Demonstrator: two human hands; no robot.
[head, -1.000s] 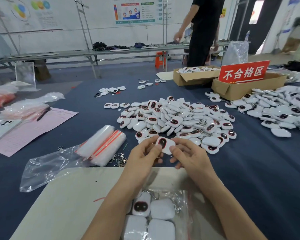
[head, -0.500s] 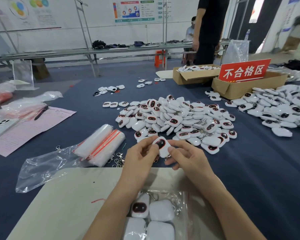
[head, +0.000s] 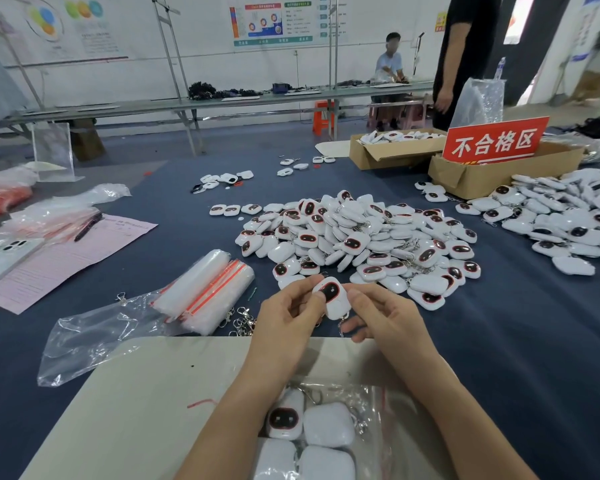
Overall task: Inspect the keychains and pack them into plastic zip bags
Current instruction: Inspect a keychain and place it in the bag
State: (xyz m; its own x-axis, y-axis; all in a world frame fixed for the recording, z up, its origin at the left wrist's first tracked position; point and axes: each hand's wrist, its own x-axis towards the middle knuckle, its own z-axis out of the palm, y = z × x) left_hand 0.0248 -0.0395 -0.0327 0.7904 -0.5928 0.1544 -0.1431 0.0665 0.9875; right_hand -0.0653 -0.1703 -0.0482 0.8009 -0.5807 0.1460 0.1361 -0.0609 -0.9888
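Left hand [head: 290, 311] and right hand [head: 387, 318] both pinch one keychain [head: 330, 296], fingers [head: 300, 285] curled on its edges, above the tabletop [head: 499, 341] beside the pile [head: 361, 237]; better to turn it slowly, check both faces and the ring; then slip it into the zip bag [head: 374, 403] below.

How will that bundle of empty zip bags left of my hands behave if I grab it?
The bundle of zip bags would probably flop and sag, being thin film in soft rounded stacks. Its glossy surfaces suggest sheets may slip apart. The crumpled clear bag trailing from it looks loose and may drag.
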